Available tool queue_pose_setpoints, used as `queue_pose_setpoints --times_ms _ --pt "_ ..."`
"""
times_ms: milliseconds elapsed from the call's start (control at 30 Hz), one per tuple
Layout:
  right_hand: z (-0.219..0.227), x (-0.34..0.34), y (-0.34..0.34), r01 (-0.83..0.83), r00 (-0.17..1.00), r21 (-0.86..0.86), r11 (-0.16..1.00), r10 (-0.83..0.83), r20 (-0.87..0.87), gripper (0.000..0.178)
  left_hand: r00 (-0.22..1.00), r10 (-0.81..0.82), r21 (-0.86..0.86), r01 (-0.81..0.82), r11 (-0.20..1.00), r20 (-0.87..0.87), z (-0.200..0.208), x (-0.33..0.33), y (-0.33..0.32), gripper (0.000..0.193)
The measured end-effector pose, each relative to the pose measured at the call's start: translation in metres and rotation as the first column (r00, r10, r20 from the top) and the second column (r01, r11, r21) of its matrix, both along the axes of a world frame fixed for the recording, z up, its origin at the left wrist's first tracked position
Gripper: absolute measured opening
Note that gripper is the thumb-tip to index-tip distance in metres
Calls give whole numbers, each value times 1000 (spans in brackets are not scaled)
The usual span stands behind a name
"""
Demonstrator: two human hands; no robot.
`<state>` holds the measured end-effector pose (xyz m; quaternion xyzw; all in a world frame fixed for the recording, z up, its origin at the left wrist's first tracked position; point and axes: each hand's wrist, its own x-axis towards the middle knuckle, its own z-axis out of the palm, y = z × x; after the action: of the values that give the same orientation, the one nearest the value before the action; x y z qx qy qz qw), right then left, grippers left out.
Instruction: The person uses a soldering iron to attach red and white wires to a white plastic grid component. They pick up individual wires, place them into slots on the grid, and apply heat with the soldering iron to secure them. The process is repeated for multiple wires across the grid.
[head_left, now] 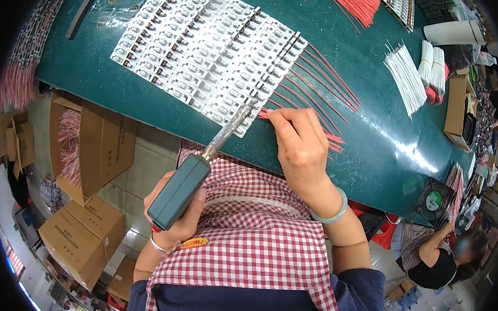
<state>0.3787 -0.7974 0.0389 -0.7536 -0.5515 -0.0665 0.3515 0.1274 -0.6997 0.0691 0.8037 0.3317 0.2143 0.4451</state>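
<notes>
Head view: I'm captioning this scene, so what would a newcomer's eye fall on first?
Probably the large white panel near the top, left of centre on the green table, with red wires fanning out from its right edge. Then, lower down, the left hand gripping a green-bodied tool whose metal barrel reaches up to the panel's lower right corner, where the right hand pinches at red wires.

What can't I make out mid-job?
Head view:
Part of left grip: hidden by green pistol-shaped tool.
Middle of lower red wires: hidden behind right grip.
Tool-tip contact with white panel: too small.
Far end of upper red bundle: cut off by top edge.
</notes>
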Motion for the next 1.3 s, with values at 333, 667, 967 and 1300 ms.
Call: queue_pose_setpoints --times_ms 333,667,967,1300 --pt "3 -1 0 5 1000 -9 1000 -5 -9 33 1000 -15 -12 15 1000 11 -7 3 -4 23" --pt "2 -1 -2 4 1000 -22 1000 -4 -7 35 999 -40 74 40 996 -5 12 27 0 17" --pt "3 -1 -2 16 1000 -31 999 -16 3 34 916 369 -572 -219 790 159 21 7 -4 47" --pt "0 -3 0 44 999 13 999 -44 6 31 841 494 -926 24 378 223 32 4 8 58"
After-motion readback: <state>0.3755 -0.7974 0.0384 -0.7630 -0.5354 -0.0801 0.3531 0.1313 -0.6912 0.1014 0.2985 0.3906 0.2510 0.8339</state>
